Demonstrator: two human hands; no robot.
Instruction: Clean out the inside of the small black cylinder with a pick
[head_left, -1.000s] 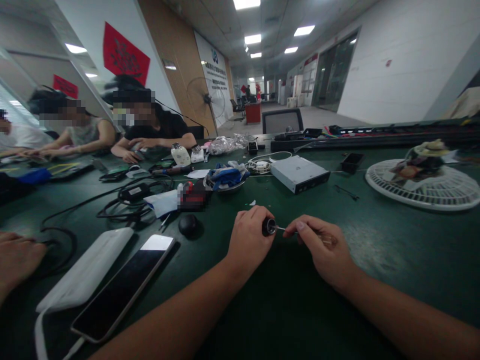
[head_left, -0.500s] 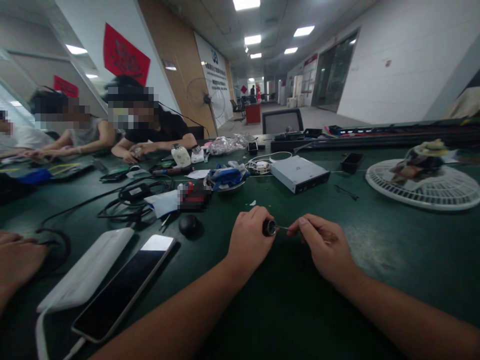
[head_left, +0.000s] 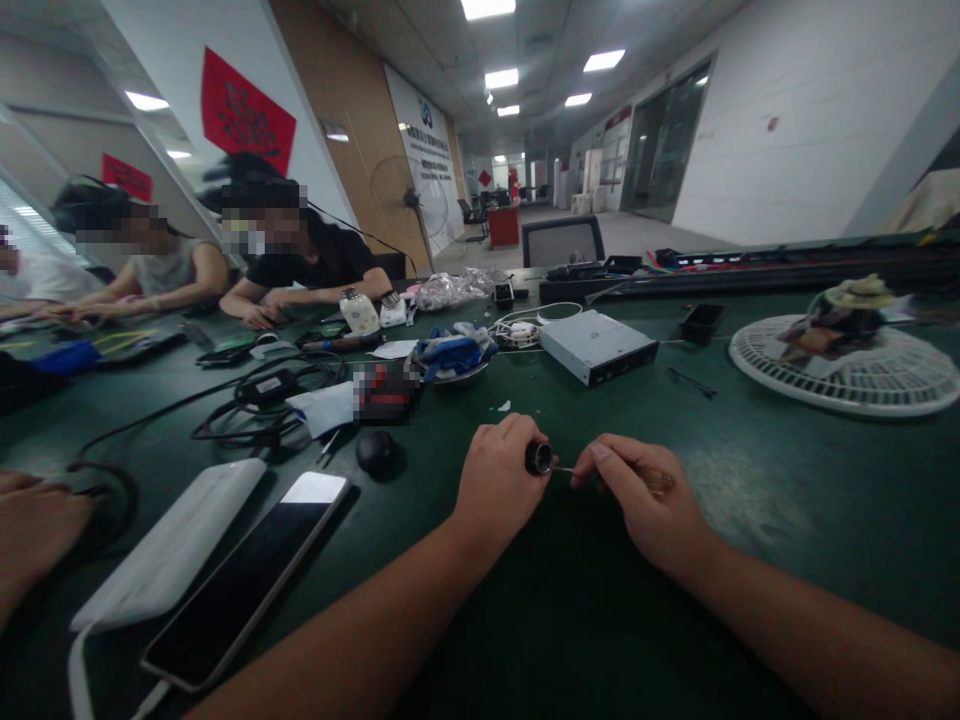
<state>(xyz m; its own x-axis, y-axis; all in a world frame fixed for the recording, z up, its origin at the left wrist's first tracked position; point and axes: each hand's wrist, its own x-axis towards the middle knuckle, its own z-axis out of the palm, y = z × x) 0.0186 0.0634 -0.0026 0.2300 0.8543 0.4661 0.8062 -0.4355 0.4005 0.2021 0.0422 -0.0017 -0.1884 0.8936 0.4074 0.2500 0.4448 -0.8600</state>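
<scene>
My left hand (head_left: 499, 478) is closed around a small black round part (head_left: 538, 458) with a hollow, metal-rimmed end facing right. My right hand (head_left: 651, 505) grips a screwdriver (head_left: 658, 483); its amber handle lies in the palm and its thin metal shaft points left. The shaft's end is at the lower edge of the part's opening; whether it touches is too small to tell. Most of the black part is hidden by the left fingers. Both hands are held low over the dark green table (head_left: 750, 590).
A phone (head_left: 247, 580) and a white power bank (head_left: 169, 540) lie left of my forearm, with another person's hand (head_left: 37, 530) beyond. Farther off are a black mouse-like object (head_left: 376, 453), a bowl (head_left: 469, 377) with blue gloves, a disc drive (head_left: 598, 346) and a white fan grille (head_left: 847, 385).
The screwdriver shaft has dipped slightly, from the middle of the part's opening toward its lower edge. My right fingers have shifted a little down and left. The left hand keeps its hold.
</scene>
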